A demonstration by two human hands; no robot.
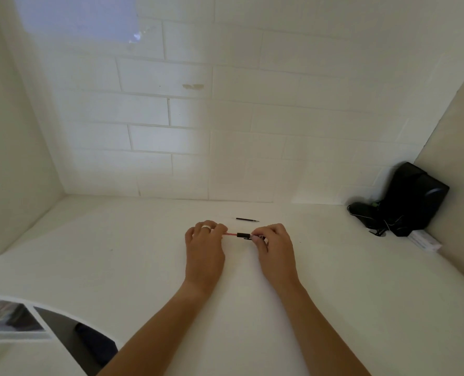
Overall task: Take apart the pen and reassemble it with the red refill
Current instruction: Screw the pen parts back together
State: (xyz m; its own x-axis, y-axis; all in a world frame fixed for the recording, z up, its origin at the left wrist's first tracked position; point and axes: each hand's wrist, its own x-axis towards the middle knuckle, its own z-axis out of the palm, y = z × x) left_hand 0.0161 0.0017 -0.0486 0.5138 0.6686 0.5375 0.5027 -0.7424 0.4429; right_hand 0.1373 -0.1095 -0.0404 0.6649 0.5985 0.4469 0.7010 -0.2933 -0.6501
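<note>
1. White desk surface [252, 308], matte, set in a corner nook against a white painted brick wall [225, 118].
2. Left hand [205, 248]: palm down over the desk, ring [206, 227] on one finger, fingertips pinched together on the left end of the red refill [231, 234].
3. Red refill: thin, lying level between the two hands, only a short stretch visible; right end entering the black pen barrel [243, 235]; left end hidden inside the left fingers.
4. Black pen barrel: short visible section with a clip-like tab on its underside, held just above the desk, right part covered by the right hand [275, 248].
5. Right hand: fingers and thumb closed around the barrel's right portion; exact grip points hidden.
6. Black refill [247, 219]: slim dark rod with a fine tip pointing right, lying flat on the desk just beyond the hands, touching neither.
7. Black bag or pouch [412, 199]: leaning in the far right corner, tangled cords [374, 221] at its base, well apart from the hands.
8. Small white box [424, 240]: on the desk just beside the black bag, near the right wall.
9. Curved desk cut-out [62, 329]: lower left, dark floor showing beneath.
</note>
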